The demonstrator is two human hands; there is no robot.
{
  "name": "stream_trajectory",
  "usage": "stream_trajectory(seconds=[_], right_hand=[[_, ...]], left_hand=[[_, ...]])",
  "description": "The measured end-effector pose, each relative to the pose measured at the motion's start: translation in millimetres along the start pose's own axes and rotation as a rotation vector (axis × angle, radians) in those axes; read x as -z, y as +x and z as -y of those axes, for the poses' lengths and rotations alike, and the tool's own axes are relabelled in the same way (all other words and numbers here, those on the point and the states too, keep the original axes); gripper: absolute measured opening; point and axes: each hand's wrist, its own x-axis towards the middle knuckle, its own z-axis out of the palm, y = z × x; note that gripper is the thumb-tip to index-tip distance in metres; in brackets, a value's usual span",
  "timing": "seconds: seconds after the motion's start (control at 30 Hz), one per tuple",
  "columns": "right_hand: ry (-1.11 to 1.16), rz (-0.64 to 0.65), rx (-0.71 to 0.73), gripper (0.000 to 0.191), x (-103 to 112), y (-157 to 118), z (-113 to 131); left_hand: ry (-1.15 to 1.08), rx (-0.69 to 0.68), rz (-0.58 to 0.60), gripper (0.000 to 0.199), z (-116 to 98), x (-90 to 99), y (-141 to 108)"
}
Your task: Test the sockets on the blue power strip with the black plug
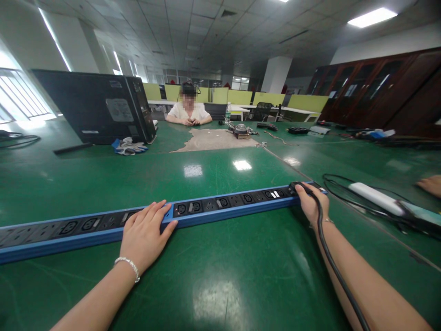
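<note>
A long blue power strip [206,219] with black sockets lies slantwise across the green table, its left end out of view. My left hand [146,232] rests on it near the middle, fingers stretched over the top and thumb apart along the near edge. At the strip's right end, my right hand [313,202] is closed around a black plug [294,187], over the last sockets. Its black cable [330,257] runs down along my right forearm. How far the plug sits in a socket is hidden by my fingers.
On the green table [220,262], a white power strip [375,198] with black cables lies at right, near another person's hand [430,185]. A black computer case [99,108] and gloves [129,147] are at back left. Across the table sits a person [189,112] near a bottle [228,113].
</note>
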Motion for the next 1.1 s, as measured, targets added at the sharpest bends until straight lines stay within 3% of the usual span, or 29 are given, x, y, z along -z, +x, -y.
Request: stream_trajectory(seconds=[0.23,0.97,1.1], right_hand=[[-0.003,0.023,-0.025,0.040,2.8,-1.9,7.4],[-0.014,0.009,0.138,0.037,-1.5,-4.6,6.2],[-0.027,0.036,0.171,0.037,-1.9,-6.6,7.7]], left_hand=[[-0.010,-0.001,0.010,0.048,-0.4,-0.3,-0.4],[-0.043,0.012,0.016,0.048,2.1,-3.1,-1.0],[-0.105,0.016,-0.041,0.041,-1.7,3.6,0.5]])
